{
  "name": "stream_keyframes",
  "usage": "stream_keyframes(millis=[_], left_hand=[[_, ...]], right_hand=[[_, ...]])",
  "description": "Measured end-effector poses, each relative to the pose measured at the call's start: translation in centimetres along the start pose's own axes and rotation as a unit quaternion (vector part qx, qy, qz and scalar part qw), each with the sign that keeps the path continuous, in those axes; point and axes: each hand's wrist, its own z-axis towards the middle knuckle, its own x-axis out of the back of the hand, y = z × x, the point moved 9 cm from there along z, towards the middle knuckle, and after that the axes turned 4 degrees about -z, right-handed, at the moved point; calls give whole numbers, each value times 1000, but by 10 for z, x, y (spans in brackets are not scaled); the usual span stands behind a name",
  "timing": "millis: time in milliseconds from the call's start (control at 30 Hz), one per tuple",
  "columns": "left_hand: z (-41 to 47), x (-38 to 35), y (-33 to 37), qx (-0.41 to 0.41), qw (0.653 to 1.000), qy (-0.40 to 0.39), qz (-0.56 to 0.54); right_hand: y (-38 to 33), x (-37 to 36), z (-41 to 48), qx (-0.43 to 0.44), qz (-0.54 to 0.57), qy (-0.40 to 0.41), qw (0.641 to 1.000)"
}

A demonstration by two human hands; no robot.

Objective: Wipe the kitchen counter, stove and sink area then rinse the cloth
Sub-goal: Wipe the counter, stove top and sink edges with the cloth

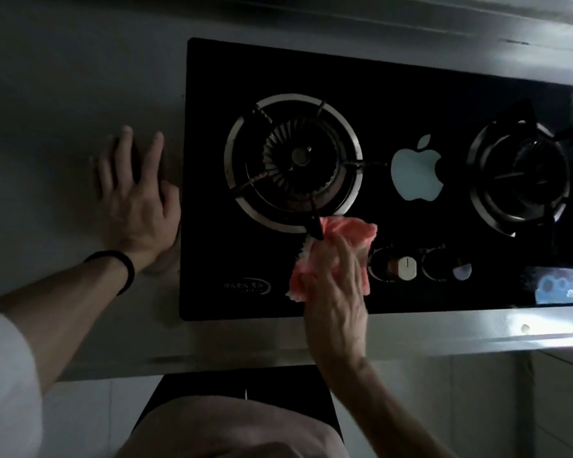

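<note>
A black glass gas stove (394, 90) is set into a grey steel counter (63, 94). My right hand (336, 292) presses a pink cloth (348, 233) flat on the stove glass, just in front of the left burner (293, 160) and left of the two knobs. The cloth touches the front prong of that burner's pan support. My left hand (134, 196) lies flat on the counter with fingers spread, right beside the stove's left edge; a black band is on its wrist. The sink is out of view.
A second burner (520, 175) sits at the stove's right, with a pale apple-shaped logo (415, 175) between the two. Two knobs (406, 267) stand near the front edge. The counter's steel front lip (444, 332) runs below; a wall rises behind.
</note>
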Motion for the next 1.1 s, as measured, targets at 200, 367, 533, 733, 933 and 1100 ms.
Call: stream_keyframes(millis=[200,367,533,733,933,1100], left_hand=[[0,-6,-6,-5,1000,11,-1],[1,-13,-11,-9,1000,6,-7],[-2,-5,-9,19,993,-63,-96],[-74,31,76,-16,981,-74,-181],[-163,-10,154,-103,959,-247,-94],[-168,-25,155,-84,958,-270,-45]], right_hand=[[-24,-34,-35,-45,25,28,998],[-29,-53,-67,-26,31,1,999],[59,-16,-65,-125,28,43,991],[96,2,-65,-112,24,40,993],[11,-25,-74,-10,48,19,999],[52,-12,-72,-48,24,18,998]])
